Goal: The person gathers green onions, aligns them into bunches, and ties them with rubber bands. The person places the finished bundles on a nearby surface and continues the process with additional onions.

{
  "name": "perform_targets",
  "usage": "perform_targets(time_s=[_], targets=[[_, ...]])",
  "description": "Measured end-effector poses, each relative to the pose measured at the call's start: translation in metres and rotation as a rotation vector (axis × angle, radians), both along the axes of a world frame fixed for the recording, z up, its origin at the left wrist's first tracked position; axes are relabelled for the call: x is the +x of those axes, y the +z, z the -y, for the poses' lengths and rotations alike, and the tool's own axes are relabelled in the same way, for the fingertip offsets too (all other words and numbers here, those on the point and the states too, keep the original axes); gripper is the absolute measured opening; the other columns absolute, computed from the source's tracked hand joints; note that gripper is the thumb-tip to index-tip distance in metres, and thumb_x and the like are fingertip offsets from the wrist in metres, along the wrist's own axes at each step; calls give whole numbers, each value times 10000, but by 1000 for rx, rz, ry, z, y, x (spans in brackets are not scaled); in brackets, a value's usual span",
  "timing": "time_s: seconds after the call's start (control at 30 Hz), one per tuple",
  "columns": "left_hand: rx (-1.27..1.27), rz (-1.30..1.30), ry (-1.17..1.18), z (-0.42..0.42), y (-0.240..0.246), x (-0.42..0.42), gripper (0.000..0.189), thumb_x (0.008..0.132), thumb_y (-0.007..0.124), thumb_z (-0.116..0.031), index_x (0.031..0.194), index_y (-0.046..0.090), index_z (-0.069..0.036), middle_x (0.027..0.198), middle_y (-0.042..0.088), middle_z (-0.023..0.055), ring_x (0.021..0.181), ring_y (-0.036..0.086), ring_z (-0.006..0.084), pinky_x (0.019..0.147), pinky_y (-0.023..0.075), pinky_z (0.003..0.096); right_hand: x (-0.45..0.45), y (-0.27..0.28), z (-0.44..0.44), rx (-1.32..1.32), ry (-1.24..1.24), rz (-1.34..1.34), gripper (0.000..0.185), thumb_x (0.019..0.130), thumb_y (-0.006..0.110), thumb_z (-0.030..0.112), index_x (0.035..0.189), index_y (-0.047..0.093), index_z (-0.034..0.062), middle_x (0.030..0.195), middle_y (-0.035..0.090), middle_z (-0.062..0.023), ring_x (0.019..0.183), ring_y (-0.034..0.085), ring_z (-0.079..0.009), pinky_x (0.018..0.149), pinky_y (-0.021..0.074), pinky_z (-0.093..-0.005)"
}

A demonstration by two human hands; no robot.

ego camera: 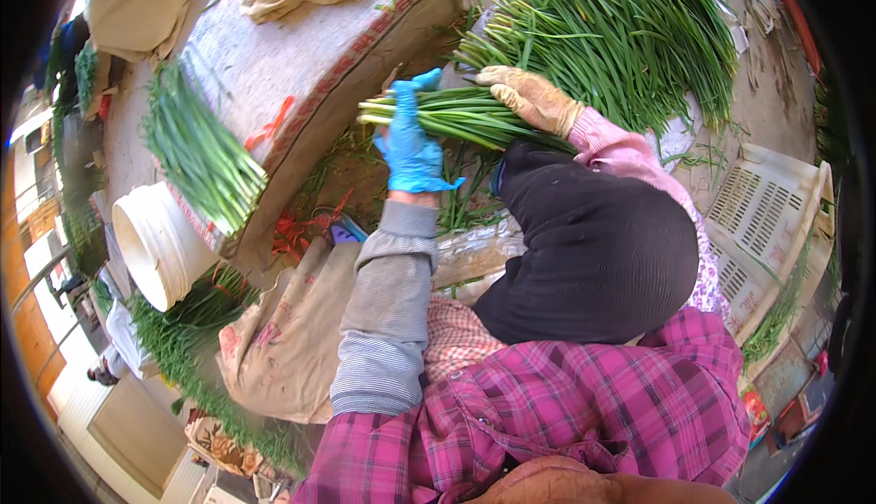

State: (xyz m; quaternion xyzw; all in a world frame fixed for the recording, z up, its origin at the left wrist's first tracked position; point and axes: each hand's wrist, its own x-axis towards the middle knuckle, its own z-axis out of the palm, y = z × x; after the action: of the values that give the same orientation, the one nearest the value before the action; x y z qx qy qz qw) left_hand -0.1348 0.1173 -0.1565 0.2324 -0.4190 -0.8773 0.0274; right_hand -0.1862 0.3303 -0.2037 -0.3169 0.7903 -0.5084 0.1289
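Note:
My left hand, in a blue disposable glove, grips a bunch of garlic chives near its pale stem ends. The stems point left and the green leaves run right, over my knee. My right hand, in a yellowish stained glove, lies over the leafy part of the same bunch, fingers pointing left; its palm side is hidden. Just beyond it spreads a large heap of loose garlic chives. Another bunch of garlic chives lies at the left, on a sack-covered surface.
A white bucket lies tipped at the left, above more greens. Red plastic ties and leaf scraps are on the ground. My bent knee is close below my right hand. A slotted plastic crate stands at the right.

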Motion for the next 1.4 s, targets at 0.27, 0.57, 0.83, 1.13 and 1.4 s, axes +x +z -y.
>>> perform_targets(time_s=[0.27, 0.57, 0.83, 1.13, 1.4], targets=[[-460, -418, -48, 107, 142, 40, 274, 909, 620, -143, 1108, 586, 43, 687, 527, 13, 706, 569, 152, 801, 495, 363, -62, 153, 10, 152, 125, -376, 481, 936, 556, 244, 1367, 432, 70, 1362, 471, -139, 1307, 393, -268, 1103, 284, -373], [-337, -531, -195, 103, 218, 101, 382, 889, 627, -114, 1228, 550, 45, 1090, 633, 123, 1005, 595, 156, 956, 429, 314, 56, 266, 171, -180, 602, 92, 783, 729, 813, 202, 1380, 403, 54, 1363, 479, -95, 1281, 405, -200, 1092, 317, -357], [-1362, -343, -309, 136, 173, 119, 1321, 614, 732, -667, 1489, -27, -32, 1539, 128, 222, 1414, 198, 297, 1153, 124, 389, 85, 222, 210, -547, 59, 633, 308, 811, 737, 136, 1092, 648, 45, 899, 667, -34, 767, 626, -123, 719, 516, -264], [-397, -144, -336, 128, 117, 163, 562, 858, 650, -50, 1364, 405, -66, 847, 649, 61, 631, 581, 90, 567, 488, 218, 48, 182, 188, -923, 250, 1076, 501, 892, 623, 389, 1286, 491, 110, 1232, 571, -108, 1152, 543, -262, 977, 425, -438], [-3, 24, -270, 163, 148, 190, 257, 950, 556, -214, 1116, 580, -20, 532, 438, -21, 379, 291, 36, 365, 214, 199, 42, 179, 145, -494, -38, 629, 436, 948, 566, 275, 1344, 482, 113, 1319, 532, -45, 1165, 533, -141, 941, 416, -297]])
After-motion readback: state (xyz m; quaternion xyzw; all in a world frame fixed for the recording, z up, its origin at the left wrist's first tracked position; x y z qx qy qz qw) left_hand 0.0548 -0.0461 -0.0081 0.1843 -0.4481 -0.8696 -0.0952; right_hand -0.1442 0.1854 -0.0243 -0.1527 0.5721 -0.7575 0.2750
